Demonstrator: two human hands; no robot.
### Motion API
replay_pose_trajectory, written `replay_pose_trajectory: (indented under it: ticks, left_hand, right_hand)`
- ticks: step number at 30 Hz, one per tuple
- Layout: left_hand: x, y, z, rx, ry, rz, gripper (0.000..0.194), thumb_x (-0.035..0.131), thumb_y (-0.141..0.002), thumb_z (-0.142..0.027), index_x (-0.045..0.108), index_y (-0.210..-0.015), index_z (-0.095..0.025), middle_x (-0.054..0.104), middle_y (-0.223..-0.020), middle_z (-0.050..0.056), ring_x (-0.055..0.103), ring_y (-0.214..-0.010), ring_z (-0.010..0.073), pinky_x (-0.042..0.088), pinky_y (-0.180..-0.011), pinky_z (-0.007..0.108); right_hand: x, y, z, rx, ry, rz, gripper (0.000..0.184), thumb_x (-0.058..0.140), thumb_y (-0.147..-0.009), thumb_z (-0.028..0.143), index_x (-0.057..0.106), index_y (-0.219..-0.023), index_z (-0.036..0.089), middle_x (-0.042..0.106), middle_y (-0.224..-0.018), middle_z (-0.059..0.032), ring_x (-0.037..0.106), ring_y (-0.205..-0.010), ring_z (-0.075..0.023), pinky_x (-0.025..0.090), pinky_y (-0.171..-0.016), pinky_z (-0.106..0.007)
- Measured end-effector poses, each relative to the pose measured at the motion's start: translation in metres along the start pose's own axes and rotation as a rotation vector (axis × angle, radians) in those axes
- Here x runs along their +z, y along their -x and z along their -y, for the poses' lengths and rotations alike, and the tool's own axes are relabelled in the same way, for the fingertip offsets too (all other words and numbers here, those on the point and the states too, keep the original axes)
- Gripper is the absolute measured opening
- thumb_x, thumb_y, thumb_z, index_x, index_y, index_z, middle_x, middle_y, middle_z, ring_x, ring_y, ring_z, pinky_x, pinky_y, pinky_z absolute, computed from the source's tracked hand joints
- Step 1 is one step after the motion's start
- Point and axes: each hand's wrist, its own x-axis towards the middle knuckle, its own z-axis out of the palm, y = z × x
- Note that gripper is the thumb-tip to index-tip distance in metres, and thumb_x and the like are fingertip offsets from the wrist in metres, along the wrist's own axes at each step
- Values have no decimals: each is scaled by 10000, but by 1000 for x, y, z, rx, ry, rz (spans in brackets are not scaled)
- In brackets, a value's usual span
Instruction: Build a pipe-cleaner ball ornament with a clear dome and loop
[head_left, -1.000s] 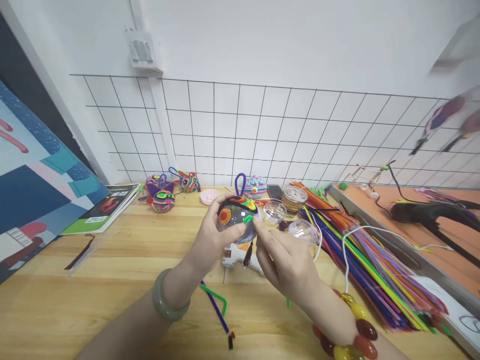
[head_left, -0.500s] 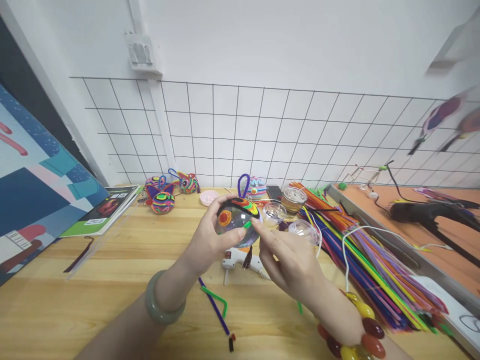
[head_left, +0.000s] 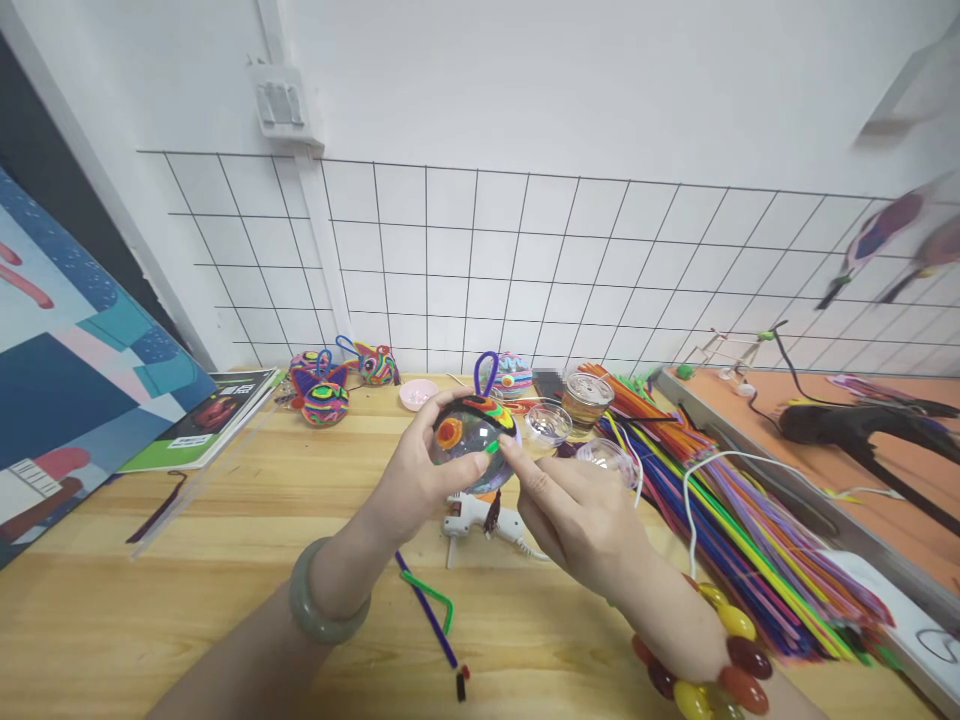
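My left hand (head_left: 409, 468) is wrapped round a clear plastic ball (head_left: 469, 450), its thumb across the front. Coloured pipe cleaners coil over the ball's top, with a purple loop (head_left: 486, 372) standing above and an orange spiral (head_left: 449, 433) on the left side. A short stretch of green pipe cleaner (head_left: 493, 447) lies on the ball between my left thumb and right index fingertip. My right hand (head_left: 574, 505) is closed, index finger pressed against the ball by that green strip; its thumb is hidden. A dark tassel (head_left: 492, 512) hangs underneath.
Behind the ball lies a white glue gun (head_left: 480, 520). Loose purple (head_left: 427, 605) and green (head_left: 442, 594) pipe cleaners lie in front. Bundles of pipe cleaners (head_left: 735, 530) and a white cable (head_left: 691, 510) fill the right. Finished ornaments (head_left: 325, 403), a pink dish (head_left: 418, 394) and clear cups (head_left: 588, 398) stand at the back.
Both hands and the ball stay almost in place. The green end showing below my right hand is now mostly covered by it.
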Motion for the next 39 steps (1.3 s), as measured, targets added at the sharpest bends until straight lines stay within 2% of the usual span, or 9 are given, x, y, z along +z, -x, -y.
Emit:
replay_pose_trajectory:
  ticks: [8,13,18,22,27,30,33,36,39]
  left_hand:
    - [0,-2,4,-11,24,-6,510,735,-691,-203,519,-1154,-215,591,-1076,41,553,-978,173,458,-823,259]
    - [1,-4,5,-32,61,-32,524,737,-677,-199,522,-1154,-219,588,-1082,39,556,-978,176,462,-811,261]
    - [1,-4,7,-45,82,-45,540,746,-653,-201,533,-1149,-217,602,-1076,50,571,-962,192,469,-799,279]
    - [0,-4,7,-33,72,-29,537,741,-661,-216,527,-1153,-214,600,-1075,51,570,-961,192,469,-807,283]
    - [-1,-4,1,32,-62,-19,538,724,-687,-225,509,-1180,-206,586,-1121,64,561,-1022,202,461,-876,298]
    - [-1,-1,-3,78,-148,-13,560,725,-677,-213,501,-1190,-205,588,-1141,76,564,-1049,221,457,-906,320]
    - [1,3,-4,121,-189,15,601,734,-652,-172,496,-1202,-217,592,-1163,78,563,-1077,237,456,-919,328]
    - [3,7,-4,146,-211,40,639,734,-634,-131,490,-1214,-235,592,-1174,73,564,-1077,244,461,-915,328]
    - [3,9,-3,173,-271,61,645,717,-655,-128,465,-1237,-245,575,-1184,74,563,-1067,241,466,-909,326]
  right_hand:
    - [3,0,-1,13,-5,17,377,404,-926,112,473,-1296,85,548,-585,13,443,-484,-126,325,-450,-266]
    - [6,2,-1,76,-139,52,396,368,-934,126,453,-1318,74,587,-635,-18,491,-511,-138,371,-462,-259]
    - [7,1,-3,87,-162,36,421,377,-919,127,464,-1330,95,546,-599,4,470,-488,-138,360,-453,-256]
    - [6,0,-2,99,-238,35,457,384,-915,109,399,-1372,116,561,-623,9,487,-504,-130,377,-472,-247]
    - [0,-3,-1,228,-392,21,482,456,-916,145,369,-1390,141,621,-672,0,554,-544,-139,430,-502,-257]
    - [-6,-6,0,325,-499,-23,389,520,-895,167,483,-1282,166,664,-752,-17,608,-613,-140,480,-567,-264]
    - [-11,-8,1,424,-613,-55,212,551,-879,178,579,-1089,184,682,-817,-31,638,-686,-140,513,-621,-263]
    - [-15,-9,4,489,-680,-54,70,560,-876,201,614,-916,183,674,-756,-27,632,-659,-142,515,-581,-257]
    - [-19,-11,6,549,-731,-36,72,579,-866,213,635,-835,178,659,-705,-17,609,-618,-132,491,-531,-236]
